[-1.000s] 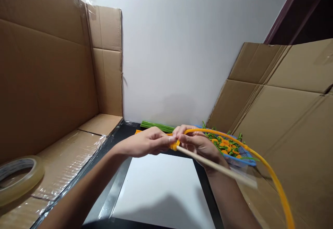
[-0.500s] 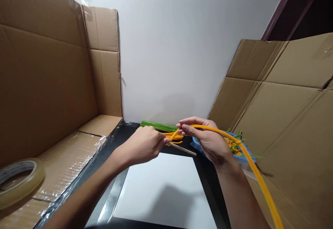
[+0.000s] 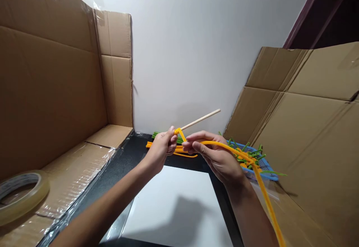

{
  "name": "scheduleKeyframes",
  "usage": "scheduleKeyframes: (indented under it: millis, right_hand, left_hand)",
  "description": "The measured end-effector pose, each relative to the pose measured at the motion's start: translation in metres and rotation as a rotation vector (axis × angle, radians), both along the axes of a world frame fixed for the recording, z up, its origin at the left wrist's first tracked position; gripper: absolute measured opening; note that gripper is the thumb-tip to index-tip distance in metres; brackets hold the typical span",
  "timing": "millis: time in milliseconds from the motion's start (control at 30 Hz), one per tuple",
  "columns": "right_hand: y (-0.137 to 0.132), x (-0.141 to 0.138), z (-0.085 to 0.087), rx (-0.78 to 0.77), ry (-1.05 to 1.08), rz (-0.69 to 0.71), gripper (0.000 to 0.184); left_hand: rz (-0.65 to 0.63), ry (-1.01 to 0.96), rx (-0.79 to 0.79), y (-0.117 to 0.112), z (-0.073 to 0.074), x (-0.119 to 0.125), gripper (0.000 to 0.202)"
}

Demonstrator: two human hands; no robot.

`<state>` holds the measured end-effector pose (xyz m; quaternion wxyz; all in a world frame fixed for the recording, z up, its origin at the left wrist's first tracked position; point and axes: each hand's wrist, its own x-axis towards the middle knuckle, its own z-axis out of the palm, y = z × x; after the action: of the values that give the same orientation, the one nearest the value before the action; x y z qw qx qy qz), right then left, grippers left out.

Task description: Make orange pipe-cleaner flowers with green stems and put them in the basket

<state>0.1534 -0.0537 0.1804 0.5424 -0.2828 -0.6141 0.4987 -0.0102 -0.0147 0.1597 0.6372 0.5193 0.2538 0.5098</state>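
My left hand [image 3: 162,148] pinches a thin wooden stick [image 3: 201,119] that points up and to the right, with a turn of orange pipe cleaner [image 3: 252,168] wrapped round it at my fingertips. My right hand [image 3: 214,155] is closed on the same orange pipe cleaner just right of the stick; its long tail arcs over my wrist and runs down to the lower right. Both hands hover above a white sheet [image 3: 176,206] on the black table [image 3: 123,161].
Loose orange pipe cleaners [image 3: 168,150] and a bundle of green ones [image 3: 157,134] lie behind my hands. A blue basket [image 3: 263,166] holds orange and green pieces at right. Cardboard walls [image 3: 50,86] stand left and right. A roll of clear tape [image 3: 19,194] sits at lower left.
The stick swung from pointing down-right to pointing up-right as my left hand turned and rose. The pipe cleaner has wound round it; my right hand shifted slightly with the tail.
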Motion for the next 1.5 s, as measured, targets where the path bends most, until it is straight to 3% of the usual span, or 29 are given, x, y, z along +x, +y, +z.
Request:
scheduleKeyframes:
  millis: [133,267,367,567,733,800,900,933,1000,1100,1200,1267,1367,1500]
  right_hand:
    - [0.016,0.007,-0.012,-0.144,0.156,0.107,0.025]
    - [0.030,0.014,-0.020,-0.226,0.301,0.053,0.029]
    - [0.031,0.020,-0.018,-0.213,0.266,-0.023,0.031]
    - [0.016,0.025,-0.002,-0.033,0.068,-0.224,0.030]
    - [0.011,0.017,0.000,-0.086,-0.092,-0.142,0.030]
    - [0.012,0.015,-0.002,-0.127,-0.101,-0.076,0.032]
    - [0.011,0.016,-0.001,-0.126,-0.157,0.015,0.033]
    - [0.010,0.017,0.000,-0.112,-0.189,0.030,0.033]
    - [0.008,0.018,0.003,-0.077,-0.241,0.002,0.032]
    - [0.004,0.017,0.006,-0.026,-0.270,-0.148,0.030]
    - [0.001,0.012,0.007,-0.014,-0.226,-0.257,0.027]
    - [0.000,0.009,0.006,-0.016,-0.177,-0.266,0.027]
    - [0.000,0.007,0.005,-0.001,-0.124,-0.228,0.028]
    - [0.004,0.012,0.004,-0.044,-0.080,-0.112,0.027]
  left_hand:
    - [-0.248,-0.142,-0.069,-0.012,0.012,-0.010,0.048]
    - [-0.361,-0.042,0.036,-0.015,0.016,-0.013,0.051]
    - [-0.326,0.054,0.066,-0.012,0.018,-0.016,0.053]
    - [-0.115,0.164,0.115,-0.010,0.022,-0.019,0.053]
    - [-0.179,0.124,0.147,-0.017,0.025,-0.021,0.054]
    - [-0.270,0.240,0.215,-0.022,0.030,-0.027,0.055]
    - [-0.472,0.590,0.353,-0.029,0.038,-0.038,0.053]
    - [-0.483,0.696,0.425,-0.030,0.039,-0.040,0.051]
    - [-0.346,0.840,0.602,-0.031,0.037,-0.041,0.042]
    - [0.107,0.959,0.782,-0.025,0.022,-0.029,0.035]
    - [0.374,1.090,0.751,-0.012,0.004,-0.010,0.038]
    - [0.504,1.016,0.706,-0.004,-0.004,-0.001,0.039]
    - [0.561,0.744,0.624,0.002,-0.007,0.004,0.042]
    - [0.399,0.357,0.416,-0.002,-0.001,0.000,0.051]
